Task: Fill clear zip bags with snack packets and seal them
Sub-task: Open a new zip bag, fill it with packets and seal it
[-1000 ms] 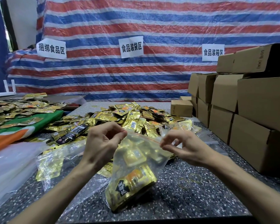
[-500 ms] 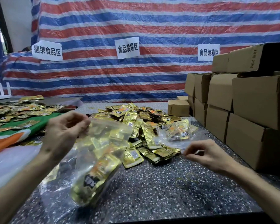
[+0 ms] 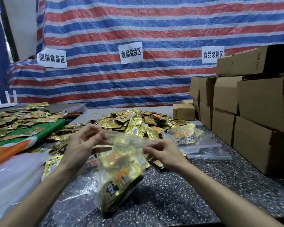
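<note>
A clear zip bag (image 3: 121, 171) packed with gold snack packets hangs in front of me over the speckled table (image 3: 179, 194). My left hand (image 3: 82, 145) pinches the bag's top edge at its left end. My right hand (image 3: 162, 153) pinches the same edge at its right end. Behind the bag lies a wide heap of loose gold snack packets (image 3: 134, 123). A second filled zip bag (image 3: 185, 133) lies on the table to the right of the heap.
Stacked cardboard boxes (image 3: 252, 112) line the table's right side. Flat clear bags (image 3: 206, 151) lie near them. More gold packets (image 3: 15, 118) cover a green and orange cloth (image 3: 31, 138) at the left. A pile of clear plastic (image 3: 11, 176) sits at front left.
The left hand swung the filled bag out to the left, then brought it back to the middle. The right hand, which had let go, now pinches the bag's top edge again.
</note>
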`<state>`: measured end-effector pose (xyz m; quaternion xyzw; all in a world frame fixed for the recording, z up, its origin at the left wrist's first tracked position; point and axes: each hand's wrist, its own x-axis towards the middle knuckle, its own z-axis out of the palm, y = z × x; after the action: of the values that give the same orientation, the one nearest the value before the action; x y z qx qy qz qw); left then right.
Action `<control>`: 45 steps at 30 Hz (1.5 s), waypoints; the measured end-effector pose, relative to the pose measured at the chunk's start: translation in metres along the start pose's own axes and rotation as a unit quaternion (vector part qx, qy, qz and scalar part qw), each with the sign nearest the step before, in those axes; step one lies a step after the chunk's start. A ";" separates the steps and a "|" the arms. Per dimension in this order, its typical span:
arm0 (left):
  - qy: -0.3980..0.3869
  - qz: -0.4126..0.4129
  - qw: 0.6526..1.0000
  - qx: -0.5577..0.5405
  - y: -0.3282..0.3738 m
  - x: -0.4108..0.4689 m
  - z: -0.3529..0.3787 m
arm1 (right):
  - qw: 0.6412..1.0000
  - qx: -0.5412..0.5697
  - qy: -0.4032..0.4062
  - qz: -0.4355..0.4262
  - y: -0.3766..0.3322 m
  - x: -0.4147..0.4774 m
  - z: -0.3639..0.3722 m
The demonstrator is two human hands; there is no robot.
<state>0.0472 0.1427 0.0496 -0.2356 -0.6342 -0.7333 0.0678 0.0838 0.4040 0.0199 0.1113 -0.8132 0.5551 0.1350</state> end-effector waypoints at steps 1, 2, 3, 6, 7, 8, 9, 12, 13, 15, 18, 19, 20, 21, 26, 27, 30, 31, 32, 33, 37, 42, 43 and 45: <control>0.003 -0.003 1.000 -0.009 0.001 0.000 -0.001 | 0.999 0.035 0.010 -0.013 0.000 -0.001 0.000; 0.005 -0.005 1.000 -0.017 0.001 -0.001 -0.001 | 0.997 0.071 0.018 -0.023 -0.001 -0.003 -0.001; 0.007 -0.005 1.000 -0.024 0.002 -0.001 -0.002 | 0.994 0.104 0.025 -0.033 -0.002 -0.005 -0.003; 0.010 -0.004 0.999 -0.041 0.004 -0.002 -0.002 | 0.986 0.147 0.042 -0.065 -0.005 -0.012 -0.006; 0.012 -0.004 0.999 -0.043 0.005 -0.003 -0.001 | 0.986 0.143 0.047 -0.077 -0.005 -0.014 -0.007; 0.014 -0.005 0.999 -0.045 0.005 -0.004 -0.001 | 0.985 0.138 0.050 -0.087 -0.006 -0.016 -0.007; 0.015 -0.007 0.999 -0.046 0.005 -0.005 0.000 | 0.985 0.134 0.053 -0.094 -0.006 -0.018 -0.007; 0.018 -0.017 0.998 -0.056 0.006 -0.007 0.003 | 0.982 0.142 0.067 -0.110 -0.008 -0.023 -0.008; 0.019 -0.021 0.998 -0.062 0.006 -0.007 0.004 | 0.980 0.145 0.074 -0.114 -0.009 -0.023 -0.009; 0.029 -0.026 0.997 -0.068 0.006 -0.008 0.006 | 0.976 0.160 0.088 -0.117 -0.011 -0.024 -0.011; 0.045 -0.032 0.996 -0.064 0.005 -0.009 0.010 | 0.965 0.211 0.106 -0.111 -0.014 -0.025 -0.013; 0.050 -0.037 0.996 -0.067 0.005 -0.009 0.012 | 0.963 0.225 0.107 -0.103 -0.014 -0.025 -0.014; 0.054 -0.042 0.995 -0.071 0.005 -0.010 0.013 | 0.962 0.233 0.106 -0.095 -0.014 -0.026 -0.014; 0.057 -0.046 0.994 -0.075 0.006 -0.010 0.014 | 0.963 0.234 0.104 -0.088 -0.013 -0.026 -0.015; 0.067 -0.058 0.992 -0.084 0.004 -0.012 0.017 | 0.966 0.231 0.087 -0.076 -0.010 -0.030 -0.016; 0.069 -0.062 0.992 -0.086 0.004 -0.013 0.018 | 0.967 0.230 0.083 -0.077 -0.010 -0.031 -0.016; 0.075 -0.071 0.992 -0.069 0.003 -0.013 0.019 | 0.970 0.214 0.083 -0.085 -0.011 -0.032 -0.014; 0.076 -0.067 0.994 -0.037 0.003 -0.012 0.019 | 0.972 0.201 0.086 -0.090 -0.011 -0.031 -0.013; 0.074 -0.051 0.996 0.022 0.003 -0.011 0.020 | 0.974 0.184 0.089 -0.095 -0.012 -0.031 -0.011; 0.066 -0.022 0.992 0.102 0.005 -0.010 0.021 | 0.977 0.162 0.092 -0.101 -0.014 -0.030 -0.009; -0.058 0.150 0.908 0.386 0.020 -0.006 0.039 | 0.984 0.079 0.097 -0.126 -0.022 -0.026 0.000; -0.191 0.141 0.867 0.438 0.038 0.002 0.061 | 0.984 0.049 0.092 -0.141 -0.026 -0.027 0.009; -0.195 0.139 0.864 0.443 0.039 0.003 0.063 | 0.985 0.039 0.092 -0.142 -0.026 -0.027 0.009; -0.192 0.143 0.865 0.442 0.039 0.003 0.064 | 0.986 0.021 0.088 -0.143 -0.026 -0.030 0.007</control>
<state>0.0767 0.1977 0.0910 -0.4051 -0.8517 -0.2987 0.1461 0.1193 0.3888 0.0296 0.1799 -0.7619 0.5548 0.2817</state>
